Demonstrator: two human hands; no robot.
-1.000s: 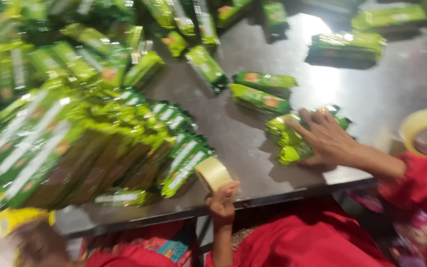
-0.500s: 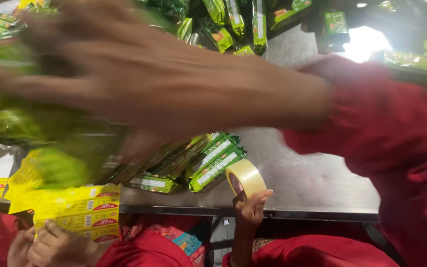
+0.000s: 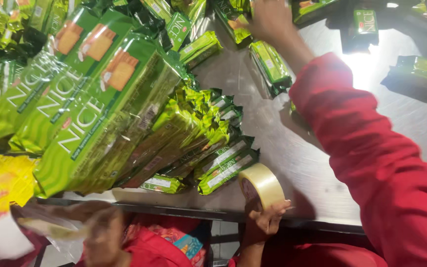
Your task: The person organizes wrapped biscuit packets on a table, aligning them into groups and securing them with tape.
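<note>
My right hand (image 3: pixel 272 20) reaches far across the steel table (image 3: pixel 317 163), its red sleeve (image 3: pixel 366 148) filling the right side. The hand is blurred and rests over green biscuit packets (image 3: pixel 270 66) near the table's far edge; I cannot tell whether it grips one. My left hand (image 3: pixel 265 220) is at the near table edge, closed on a roll of clear tape (image 3: pixel 260 184) held upright. A big heap of green biscuit packets (image 3: pixel 105 109) lies left of the tape, with smaller packets (image 3: pixel 223 165) fanned out beside it.
Another blurred hand (image 3: pixel 100 232) at the lower left holds a clear plastic bag (image 3: pixel 50 230). Yellow packets (image 3: pixel 6 183) sit at the left edge. More green packets (image 3: pixel 421 69) lie scattered at the far right, near a bright glare on the metal.
My right arm has swung away from in front of the camera and now stretches to the far packets. The tape roll stays at the table edge in my left hand.
</note>
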